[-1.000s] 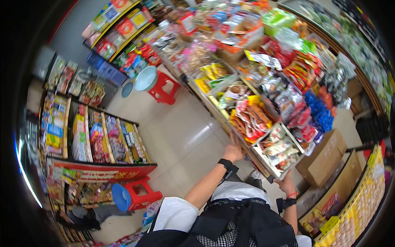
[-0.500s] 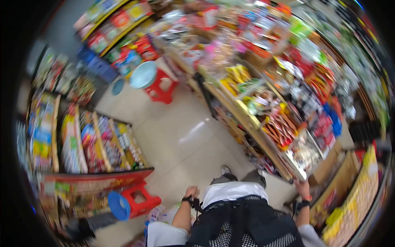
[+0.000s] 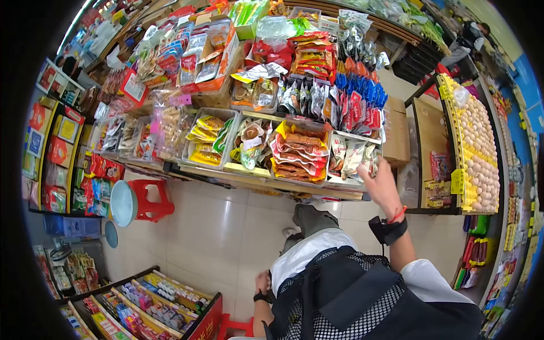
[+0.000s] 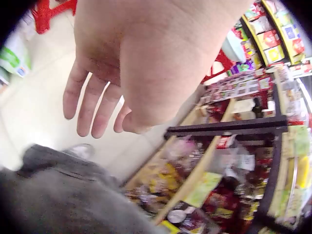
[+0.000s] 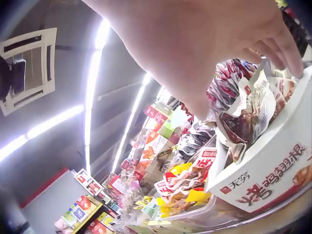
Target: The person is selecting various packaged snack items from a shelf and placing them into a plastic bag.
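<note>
My right hand reaches over the front right corner of the snack display, at a white cardboard box of small white snack packets. In the right wrist view its fingers extend over the box's rim, with the thumb close above the packets. It grips nothing that shows. Beside this box, a clear tub holds red and yellow packets of brown snacks. Down by my left side hangs my left hand, empty, its fingers loose and pointing downward in the left wrist view.
More tubs and bagged snacks cover the display. On the right are a cardboard box and a rack of eggs. A red stool with a light-blue basin stands left on the tiled floor; low shelves stand lower left.
The head view has swung right, facing the display. My left hand left the display's edge and dropped to my side. My right hand moved from the corner to over the white box.
</note>
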Tool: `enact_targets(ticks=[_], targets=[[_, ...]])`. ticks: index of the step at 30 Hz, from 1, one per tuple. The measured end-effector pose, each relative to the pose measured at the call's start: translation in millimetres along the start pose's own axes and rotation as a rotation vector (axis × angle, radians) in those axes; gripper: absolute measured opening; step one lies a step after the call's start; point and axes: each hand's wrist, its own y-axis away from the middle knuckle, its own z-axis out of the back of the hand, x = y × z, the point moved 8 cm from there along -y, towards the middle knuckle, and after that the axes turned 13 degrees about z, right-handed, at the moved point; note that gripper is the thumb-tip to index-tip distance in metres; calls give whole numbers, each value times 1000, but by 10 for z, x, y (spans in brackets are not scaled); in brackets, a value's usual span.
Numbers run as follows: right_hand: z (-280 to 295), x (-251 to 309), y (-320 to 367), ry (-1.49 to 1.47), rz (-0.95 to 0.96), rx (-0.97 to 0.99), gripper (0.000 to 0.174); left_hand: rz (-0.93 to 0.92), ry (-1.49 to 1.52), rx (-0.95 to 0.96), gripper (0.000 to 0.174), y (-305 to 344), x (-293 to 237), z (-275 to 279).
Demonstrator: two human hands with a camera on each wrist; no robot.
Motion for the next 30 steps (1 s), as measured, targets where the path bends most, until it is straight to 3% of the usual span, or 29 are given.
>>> enact_targets(ticks=[2,4,7,10,13,14,15,16,18,22,24,26,30], targets=[[-170,9,-22,142,-58,98,88,46,168,6,37,-26,-872,-45],[-250,15,-104,164,-96,119,98,-84,118,-26,39,200,-1790,-45],[-418,-83,-226,229,-138,152,111,-194,109,-9,36,346,-2489,-59],[-412,-31,-337,265,-197,204,111,-124,95,16,34,167,-2442,-89],[-465,-295,-438,123,-52,139,103,79,40,-14,29,-73,-1842,-92],[-459,-349,-473,61,-82,133,98,-76,-648,-58,27,-857,-1049,96],[-401,-294,-513,52,-99,100,99,-297,-1299,-210,25,-836,-1128,-109],[-312,-199,-515,43,-123,74,100,-133,-864,-84,25,-712,-732,200],[-331,-229,-473,45,-219,54,106,7,-711,-40,24,-480,-747,271],[-486,-158,-511,225,-352,103,98,52,-678,-7,23,-538,-1157,401],[-550,-118,-502,293,-402,5,96,32,-690,17,22,-727,-1506,419],[-583,-111,-505,378,-380,-99,96,0,-710,37,21,-926,-1925,404],[-607,-26,-509,370,-538,-48,92,-98,-842,27,20,-1313,-3056,436]])
